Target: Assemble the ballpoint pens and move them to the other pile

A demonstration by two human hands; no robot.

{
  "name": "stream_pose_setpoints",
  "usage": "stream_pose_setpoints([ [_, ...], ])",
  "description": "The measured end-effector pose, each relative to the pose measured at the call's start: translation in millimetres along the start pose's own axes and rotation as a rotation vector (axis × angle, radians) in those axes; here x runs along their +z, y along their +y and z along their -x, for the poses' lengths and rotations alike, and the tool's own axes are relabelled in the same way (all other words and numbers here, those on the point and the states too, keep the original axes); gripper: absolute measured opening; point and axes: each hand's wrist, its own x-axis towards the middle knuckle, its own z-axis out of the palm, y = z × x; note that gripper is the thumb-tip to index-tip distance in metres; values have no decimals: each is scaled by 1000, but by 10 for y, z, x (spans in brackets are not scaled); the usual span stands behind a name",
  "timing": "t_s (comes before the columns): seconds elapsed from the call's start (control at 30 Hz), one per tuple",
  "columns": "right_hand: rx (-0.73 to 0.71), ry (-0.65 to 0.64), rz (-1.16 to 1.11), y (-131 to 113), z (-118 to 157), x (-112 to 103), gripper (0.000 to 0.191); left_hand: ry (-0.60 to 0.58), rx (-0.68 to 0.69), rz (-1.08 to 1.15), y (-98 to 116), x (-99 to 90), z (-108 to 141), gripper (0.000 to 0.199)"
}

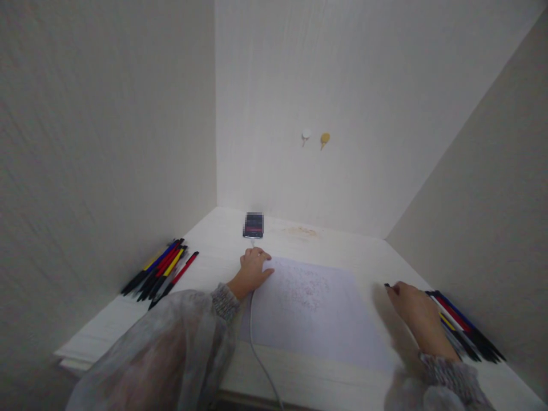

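My left hand (253, 270) lies at the upper left edge of a sheet of paper (342, 337), thumb and fingers apart. Reddish scribbled marks cover the sheet's upper middle. Off the sheet to the right, my right hand (413, 308) is closed, with the dark end of a pen (387, 285) showing at its fingertips. The rest of that pen is hidden by the hand. Just beside this hand, along the right wall, lies a bunch of pens (466, 328) in blue, red, white, yellow and black.
Another bunch of coloured pens (165, 271) lies by the left wall. A phone (253, 225) lies near the back wall, with a white cable (252, 325) running past my left hand to the front edge. Two small hooks (325, 138) are on the back wall.
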Motion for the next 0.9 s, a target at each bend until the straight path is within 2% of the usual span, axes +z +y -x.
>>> stream_pose_setpoints([
  [0.13,-172,29,-93,-499,-97,-198,30,19,9,3,-1,40,-4,34],
  [0.23,-363,124,-225,-986,-103,-269,29,32,32,15,-4,52,1,34],
  [0.33,-523,255,-434,-1445,-39,-181,26,42,48,29,-5,52,12,34],
  [0.43,-668,364,-569,-1764,78,1,24,46,57,40,2,58,27,35],
  [0.57,-822,408,-570,-1891,207,168,24,62,80,41,31,69,48,37],
  [0.7,-800,393,-517,-1836,209,188,26,111,73,19,40,13,43,36],
  [0.9,-799,399,-474,-1815,175,179,28,200,28,-12,-44,-212,62,28],
])
